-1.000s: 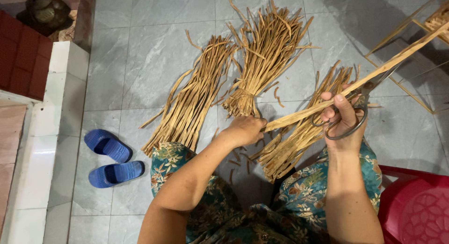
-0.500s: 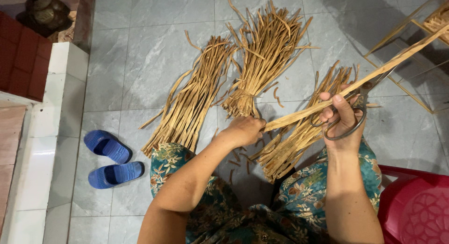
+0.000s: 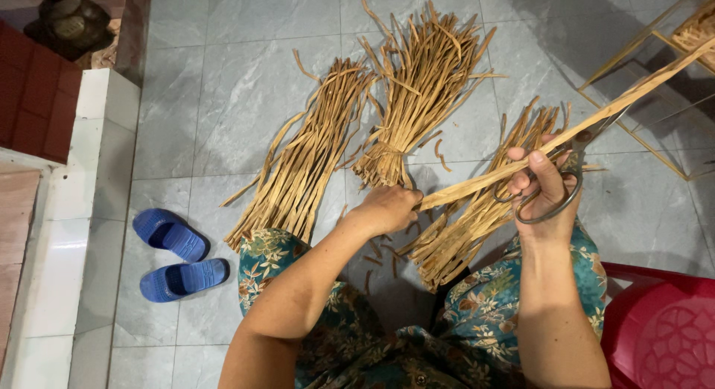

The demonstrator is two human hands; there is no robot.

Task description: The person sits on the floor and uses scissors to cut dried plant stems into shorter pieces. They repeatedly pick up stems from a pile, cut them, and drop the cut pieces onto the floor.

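My left hand [image 3: 387,209] grips the near end of a long tan fibre strip [image 3: 596,121] that runs up to the right. My right hand [image 3: 542,186] holds metal scissors [image 3: 570,182] against the strip's middle, fingers through the handles. Three bundles of the same dried strips lie on the grey tiled floor: one at the left [image 3: 309,150], a tied one in the middle [image 3: 417,91], one under my hands [image 3: 477,210]. Short cut scraps [image 3: 380,255] lie between my knees.
A pair of blue slippers [image 3: 175,255] sits on the floor at the left beside a white tiled ledge [image 3: 74,210]. A red plastic stool [image 3: 663,329] is at the lower right. More strips and a thin frame [image 3: 670,54] stand at the upper right.
My right hand with the scissors has slid slightly along the strip; the left hand and bundles have stayed put.
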